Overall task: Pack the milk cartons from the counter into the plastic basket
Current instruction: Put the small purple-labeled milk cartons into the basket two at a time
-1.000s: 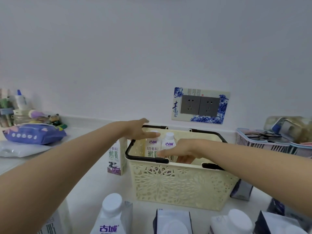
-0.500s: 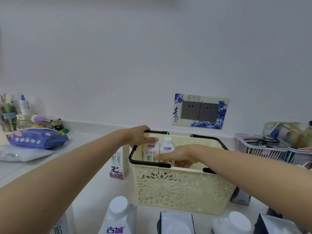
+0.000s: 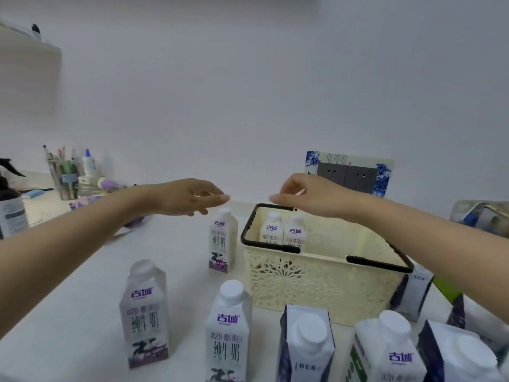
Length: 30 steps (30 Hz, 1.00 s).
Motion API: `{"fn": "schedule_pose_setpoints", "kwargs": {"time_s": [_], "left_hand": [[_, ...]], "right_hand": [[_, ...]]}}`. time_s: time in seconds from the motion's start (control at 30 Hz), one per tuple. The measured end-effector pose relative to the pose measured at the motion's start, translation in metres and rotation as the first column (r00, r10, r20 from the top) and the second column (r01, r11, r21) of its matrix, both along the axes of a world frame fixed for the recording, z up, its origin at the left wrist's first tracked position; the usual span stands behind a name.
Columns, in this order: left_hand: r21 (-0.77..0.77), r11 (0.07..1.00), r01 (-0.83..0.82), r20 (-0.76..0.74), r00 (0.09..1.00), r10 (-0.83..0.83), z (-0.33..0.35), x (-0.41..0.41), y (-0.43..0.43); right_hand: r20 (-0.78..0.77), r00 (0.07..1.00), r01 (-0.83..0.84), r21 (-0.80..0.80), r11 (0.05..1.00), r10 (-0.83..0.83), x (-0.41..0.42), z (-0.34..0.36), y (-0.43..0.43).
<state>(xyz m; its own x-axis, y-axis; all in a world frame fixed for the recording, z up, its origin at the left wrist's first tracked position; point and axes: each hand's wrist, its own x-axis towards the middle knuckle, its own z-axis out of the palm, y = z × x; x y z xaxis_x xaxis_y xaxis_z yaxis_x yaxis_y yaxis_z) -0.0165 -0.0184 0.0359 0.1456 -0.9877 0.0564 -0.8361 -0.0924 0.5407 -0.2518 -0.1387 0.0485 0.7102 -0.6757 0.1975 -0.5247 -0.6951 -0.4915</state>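
A cream plastic basket [image 3: 325, 282] with black handles stands on the white counter. Two white milk cartons [image 3: 283, 230] stand upright in its far left corner. Another carton [image 3: 223, 241] stands just left of the basket. Several more cartons line the near edge, among them one at the left [image 3: 146, 312] and one in the middle [image 3: 228, 332]. My left hand [image 3: 190, 198] hovers empty, fingers loosely spread, above the carton beside the basket. My right hand [image 3: 308, 197] hovers above the basket's far rim, fingers loosely curled with nothing in them.
A pen cup with bottles [image 3: 68, 175] and a dark spray bottle [image 3: 8, 205] stand at the far left. A wall socket plate [image 3: 347, 173] sits behind the basket. A small carton [image 3: 413, 290] stands against the basket's right side, with clutter [image 3: 479, 216] beyond.
Both hands have risen out of the basket and let go of the two cartons there. The view has tilted down, showing more cartons at the near edge.
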Motion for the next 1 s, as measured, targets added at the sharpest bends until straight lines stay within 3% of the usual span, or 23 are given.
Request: {"fn": "schedule_pose_setpoints", "kwargs": {"time_s": [0.1, 0.2, 0.33, 0.47, 0.63, 0.8, 1.0], "left_hand": [[-0.071, 0.997, -0.012, -0.053, 0.999, 0.008, -0.016, 0.009, 0.046], [-0.038, 0.999, -0.012, -0.080, 0.997, 0.009, -0.038, 0.014, 0.082], [0.008, 1.000, -0.028, -0.061, 0.998, 0.028, -0.063, 0.015, 0.106], [0.029, 0.999, -0.025, -0.167, 0.986, 0.029, -0.077, 0.015, 0.111], [0.117, 0.992, 0.040, -0.091, 0.995, -0.030, -0.084, 0.022, 0.112], [0.036, 0.999, 0.011, -0.092, 0.996, -0.008, -0.077, 0.046, 0.092], [-0.114, 0.993, -0.017, -0.150, 0.989, 0.000, -0.053, 0.074, 0.049]], "right_hand": [[0.095, 0.975, -0.214, 0.134, 0.968, 0.203, 0.020, -0.006, 0.036], [0.123, 0.950, -0.303, 0.155, 0.940, 0.286, 0.045, -0.022, 0.049], [0.152, 0.955, -0.276, 0.154, 0.949, 0.253, 0.071, -0.029, 0.046], [0.114, 0.953, -0.298, 0.174, 0.939, 0.281, 0.088, -0.043, 0.040], [0.073, 0.955, -0.294, 0.125, 0.948, 0.286, 0.096, -0.045, 0.029], [0.056, 0.984, -0.168, 0.004, 0.986, 0.168, 0.098, -0.045, 0.006], [-0.109, 0.991, -0.068, 0.120, 0.990, 0.081, 0.117, -0.050, -0.016]]}}
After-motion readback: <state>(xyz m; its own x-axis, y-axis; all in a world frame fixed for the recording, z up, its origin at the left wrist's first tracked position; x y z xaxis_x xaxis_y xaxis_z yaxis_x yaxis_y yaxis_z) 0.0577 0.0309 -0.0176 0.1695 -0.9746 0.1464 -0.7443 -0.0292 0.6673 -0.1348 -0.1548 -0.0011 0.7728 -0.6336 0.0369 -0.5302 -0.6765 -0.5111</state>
